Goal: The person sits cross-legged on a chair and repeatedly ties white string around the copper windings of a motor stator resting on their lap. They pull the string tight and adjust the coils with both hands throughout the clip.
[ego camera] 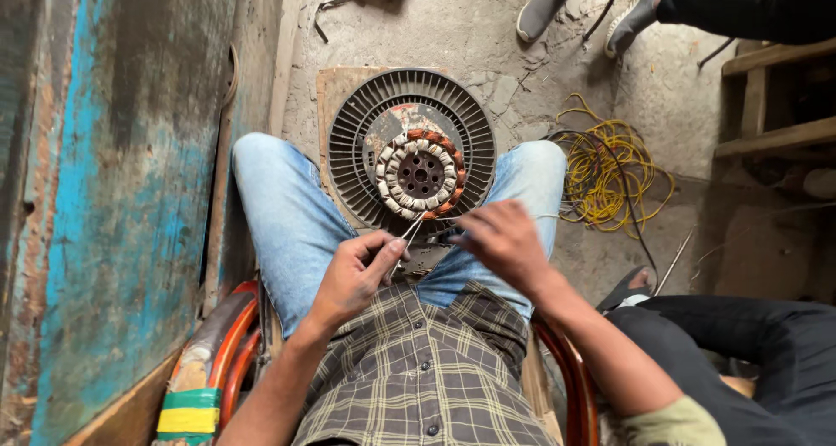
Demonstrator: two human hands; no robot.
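The stator (421,174), a ring of white and copper-orange wound coils around a dark perforated hub, sits at the centre of a round grey finned housing (366,128) that leans between the person's knees, and this is where all the action is. The housing rests on a flat brown board (329,84) lying on the rough concrete floor (488,37). Just below the stator, the left hand (353,276) pinches a thin metal tool (409,233) between thumb and curled fingers, its tip angled up to the lower edge of the coil ring. To the right of that tip, the right hand (501,241) hovers low over the housing's rim, fingers bunched together and pointing toward the tool; whether they pinch a wire there, I cannot tell. Blue jeans (287,211) flank the housing on both sides, with a plaid shirt (418,376) below them. Right of the housing, a tangle of yellow wire (610,167) lies on the floor. Above it, at the top edge, another person's grey shoes (640,10) show. Lower right of the housing, a second person's dark trousers (749,341) come into view. Far left of the housing stands a worn blue-painted panel (113,202), and beneath the sitter an orange chair frame (231,341) curves round.
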